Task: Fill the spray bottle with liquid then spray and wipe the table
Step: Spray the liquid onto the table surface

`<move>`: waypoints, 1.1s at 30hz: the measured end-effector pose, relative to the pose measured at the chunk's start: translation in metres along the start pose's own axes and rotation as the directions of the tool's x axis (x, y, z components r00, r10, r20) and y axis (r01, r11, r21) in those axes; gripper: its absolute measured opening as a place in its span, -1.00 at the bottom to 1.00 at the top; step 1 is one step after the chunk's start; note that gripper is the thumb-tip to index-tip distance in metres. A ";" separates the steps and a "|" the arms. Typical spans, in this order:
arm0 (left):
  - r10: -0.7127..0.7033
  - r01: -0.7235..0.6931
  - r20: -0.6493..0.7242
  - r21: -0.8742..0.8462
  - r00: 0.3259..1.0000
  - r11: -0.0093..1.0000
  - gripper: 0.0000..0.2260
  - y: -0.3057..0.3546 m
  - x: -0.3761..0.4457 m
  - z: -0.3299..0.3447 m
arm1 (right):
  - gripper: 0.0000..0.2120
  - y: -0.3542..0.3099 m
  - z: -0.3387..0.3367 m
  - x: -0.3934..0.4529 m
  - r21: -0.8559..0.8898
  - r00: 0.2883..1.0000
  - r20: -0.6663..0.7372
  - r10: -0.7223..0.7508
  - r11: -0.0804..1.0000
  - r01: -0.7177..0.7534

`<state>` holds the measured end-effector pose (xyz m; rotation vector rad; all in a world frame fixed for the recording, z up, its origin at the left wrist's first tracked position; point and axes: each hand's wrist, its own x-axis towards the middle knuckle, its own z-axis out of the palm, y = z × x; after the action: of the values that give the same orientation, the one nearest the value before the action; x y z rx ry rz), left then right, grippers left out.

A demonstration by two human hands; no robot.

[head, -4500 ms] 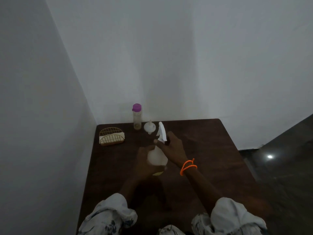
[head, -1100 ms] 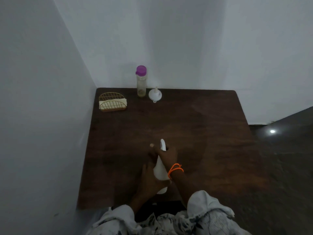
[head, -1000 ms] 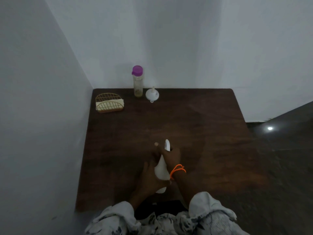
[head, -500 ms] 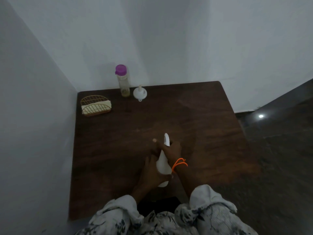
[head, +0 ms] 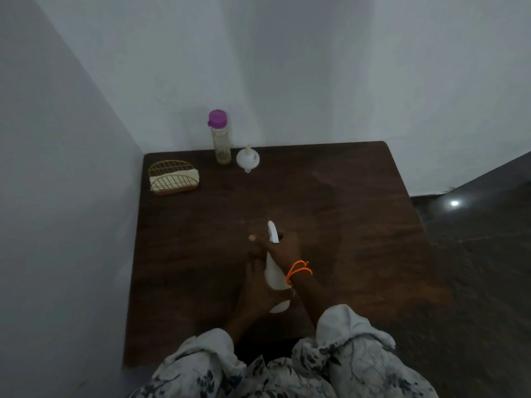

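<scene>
I held the white spray bottle [head: 275, 275] in both hands above the near middle of the dark wooden table [head: 344, 225], tilted so that its nozzle pointed away from me toward the far wall. My left hand [head: 258, 294] was wrapped around the lower body of the bottle from the left, fingers closed on it, with the pale base showing just below my palm. My right hand [head: 283, 248] gripped the neck and spray head from the right, curled around them; one fingertip stuck out to the left of the head. In the dim light I could not tell whether a finger was pressing the trigger. An orange cord bracelet [head: 298, 271] sat on my right wrist, touching the side of the bottle. My floral sleeves [head: 353, 331] were pushed up on both forearms.

At the far edge of the table, against the wall, a clear bottle with a purple cap [head: 220, 136] stood upright, with a little yellowish liquid at its bottom. Just to its right a small white funnel [head: 247, 158] rested on the wood. Further left, near the corner, a gold wire napkin holder [head: 173, 177] held a folded pale cloth or napkins. All three were well apart from my hands.
</scene>
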<state>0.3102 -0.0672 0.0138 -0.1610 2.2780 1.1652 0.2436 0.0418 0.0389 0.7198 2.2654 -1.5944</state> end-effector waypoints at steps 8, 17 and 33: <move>-0.053 0.053 -0.071 -0.006 0.996 0.999 0.12 -0.012 -0.001 -0.011 | -0.62 -0.013 0.026 0.005 -0.078 0.981 0.191 -0.030 0.996 0.045; -0.104 0.104 -0.074 -0.004 0.992 0.995 0.11 -0.022 -0.001 -0.027 | -0.61 -0.021 0.046 -0.001 -0.089 0.977 0.212 -0.037 0.994 0.056; -0.075 0.078 0.047 -0.066 0.996 0.995 0.12 -0.040 -0.030 -0.011 | -0.48 0.022 0.039 -0.019 -0.070 0.986 0.102 0.131 0.990 -0.124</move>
<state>0.3444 -0.1048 0.0065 -0.2433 2.1756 1.1953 0.2690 0.0071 0.0170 0.7293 2.1388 -1.4599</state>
